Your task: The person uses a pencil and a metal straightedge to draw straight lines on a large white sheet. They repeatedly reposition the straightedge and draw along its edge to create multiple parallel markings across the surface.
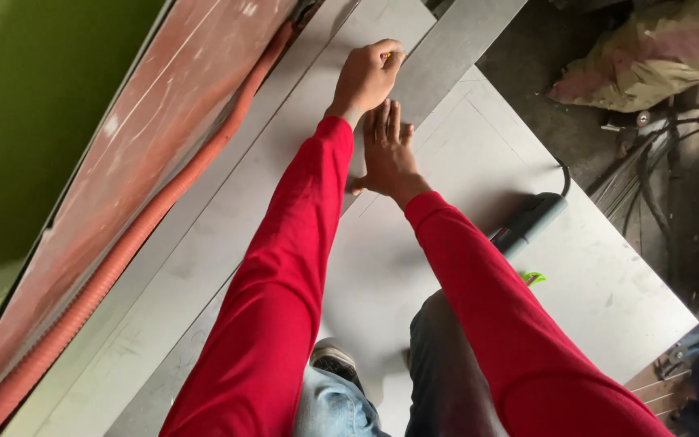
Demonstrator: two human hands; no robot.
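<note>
My left hand (366,77) is closed around a small yellowish pencil-like tool, its tip against the edge of a long grey metal strip (455,44). This strip lies diagonally across a large grey metal sheet (608,291). My right hand (388,154) lies flat, palm down and fingers together, pressing on the strip just below the left hand. Both arms wear red sleeves. I stand over the sheet in jeans, and one shoe (335,358) shows.
A dark power tool (527,222) with a black cable lies on the sheet to the right of my arms, a small green item (532,277) beside it. An orange corrugated hose (123,251) runs along a reddish panel at left. A crumpled sack (649,57) and tangled cables (657,162) are at right.
</note>
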